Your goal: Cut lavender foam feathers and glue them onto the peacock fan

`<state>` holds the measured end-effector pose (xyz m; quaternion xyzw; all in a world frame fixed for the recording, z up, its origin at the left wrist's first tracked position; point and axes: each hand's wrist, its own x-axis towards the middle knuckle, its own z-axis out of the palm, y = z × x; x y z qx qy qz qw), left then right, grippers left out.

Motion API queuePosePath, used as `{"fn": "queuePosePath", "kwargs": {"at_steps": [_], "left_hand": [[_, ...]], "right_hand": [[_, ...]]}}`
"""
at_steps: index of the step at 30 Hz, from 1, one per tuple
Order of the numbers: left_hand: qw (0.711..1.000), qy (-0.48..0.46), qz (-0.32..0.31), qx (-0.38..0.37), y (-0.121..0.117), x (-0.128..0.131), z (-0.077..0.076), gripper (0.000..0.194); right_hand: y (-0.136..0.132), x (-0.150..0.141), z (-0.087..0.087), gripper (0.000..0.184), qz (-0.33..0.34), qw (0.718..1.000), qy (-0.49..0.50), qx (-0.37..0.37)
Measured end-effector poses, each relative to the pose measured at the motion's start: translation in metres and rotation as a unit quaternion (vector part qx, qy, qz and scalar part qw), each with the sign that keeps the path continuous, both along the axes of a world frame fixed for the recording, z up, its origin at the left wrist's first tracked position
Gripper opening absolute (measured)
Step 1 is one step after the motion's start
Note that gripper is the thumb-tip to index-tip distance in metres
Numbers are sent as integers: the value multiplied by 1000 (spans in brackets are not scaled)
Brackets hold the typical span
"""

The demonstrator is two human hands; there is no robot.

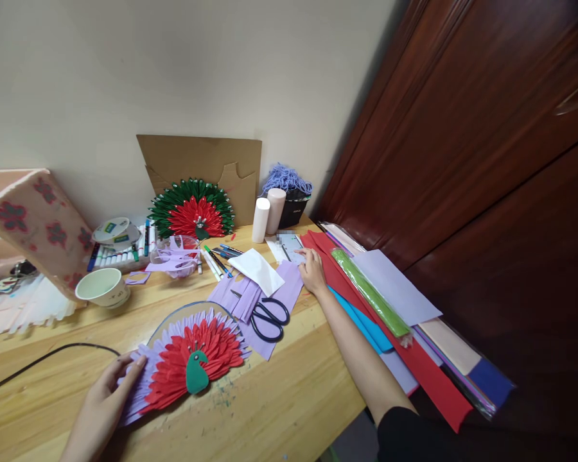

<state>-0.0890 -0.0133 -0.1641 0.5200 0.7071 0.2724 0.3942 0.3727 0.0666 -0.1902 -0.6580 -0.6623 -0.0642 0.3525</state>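
Note:
My left hand (pixel 113 389) grips the left edge of a paper peacock craft (pixel 192 359), thumb on top of the lilac paper feathers. The craft has red inner feathers, a green peacock body and a rounded cardboard backing. It lies on the wooden table. My right hand (pixel 312 271) reaches to the back right, index finger stretched onto a flat phone-like screen (pixel 290 247), partly blurred out. Nothing is held in it. Between the hands are black-handled scissors (pixel 270 319), lilac crepe paper (pixel 291 282) and a folded white sheet (pixel 257 271).
A finished green-and-red peacock (pixel 192 208) leans on cardboard (pixel 197 151) by the wall. Markers (pixel 118 256), a paper cup (pixel 103 287), a white bottle (pixel 261 220) and a black box of blue yarn (pixel 293 208) stand around. Red crepe paper (pixel 390 333) overhangs the right edge. A black cable (pixel 52 351) crosses the left.

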Motion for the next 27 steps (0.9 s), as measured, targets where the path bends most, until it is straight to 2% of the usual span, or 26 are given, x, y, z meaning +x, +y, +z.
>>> {"fn": "queuePosePath", "kwargs": {"at_steps": [4, 10, 14, 22, 24, 27], "left_hand": [[1000, 1, 3, -4, 1, 2, 2, 53], [1000, -1, 7, -10, 0, 2, 2, 55], [1000, 1, 11, -26, 0, 4, 4, 58], [999, -3, 37, -31, 0, 14, 19, 59], [999, -6, 41, -32, -1, 15, 20, 59], [999, -13, 42, -27, 0, 13, 18, 58]], "right_hand": [[1, -1, -3, 47, 32, 999, -21, -20], [3, -2, -6, 47, 51, 997, -38, -36], [3, -1, -5, 43, 12, 999, -27, -17], [1, 6, -4, 25, -132, 990, 28, 38], [1, 6, -4, 23, -137, 989, 29, 40], [3, 4, -5, 24, -108, 994, 16, 31]]}}
